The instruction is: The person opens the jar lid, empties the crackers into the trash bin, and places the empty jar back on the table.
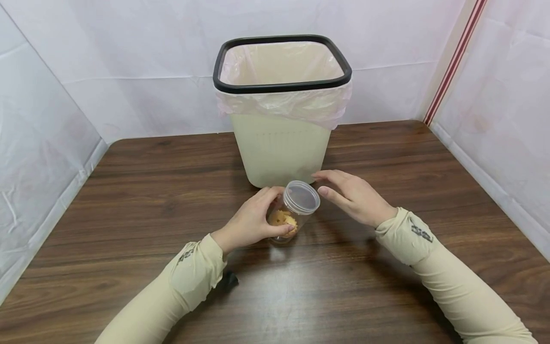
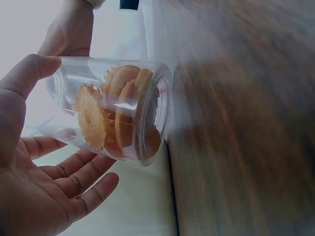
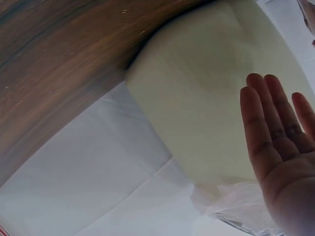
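Observation:
A clear plastic jar (image 1: 301,220) with a screw lid (image 1: 302,197) is tilted close over the table. Inside it lie several round, scallop-edged cookies (image 2: 91,118), bunched toward the jar's bottom. My left hand (image 1: 253,217) grips the jar from the left, thumb on the near side and fingers round the far side. To the right of the lid, my right hand (image 1: 354,198) is held with its fingers extended and nothing in them. Its straight fingers (image 3: 256,118) and palm show in the right wrist view.
A cream trash bin (image 1: 281,148) with a black rim (image 1: 283,88) and a thin pinkish liner (image 1: 318,107) stands right behind the jar. Dark wood tabletop (image 1: 172,200) surrounds them. White sheeting (image 1: 150,71) hangs along the back and both sides.

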